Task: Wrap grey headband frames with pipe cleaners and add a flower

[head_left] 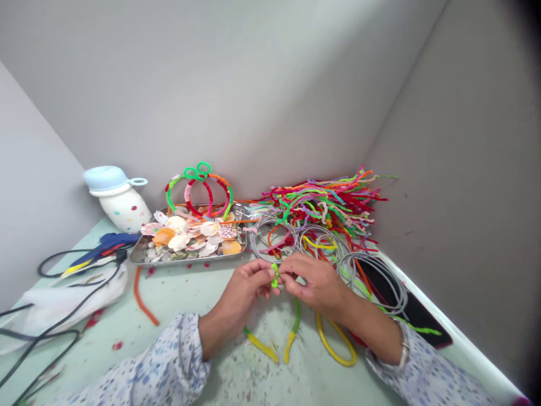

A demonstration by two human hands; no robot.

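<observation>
My left hand (253, 280) pinches a small, bright green twisted piece of pipe cleaner (275, 275) between thumb and fingers. Against the right side of that piece, my right hand (307, 277) has its fingertips pressed together; whether they grip its end is too small to tell. Below the hands hangs or lies an open ring wrapped in green and yellow (262, 345), its two yellow ends apart. Its upper part is hidden by the hands. A yellow loop (333, 344) lies under my right wrist.
A metal tray (190, 260) of shells holds upright colourful rings (198, 192) at the back. Pipe cleaners (325, 203) and grey wire coils (380, 282) lie right; a bottle (120, 203), plastic bag (80, 293) and black cables (63, 324) left. An orange strip (142, 301) lies before the tray.
</observation>
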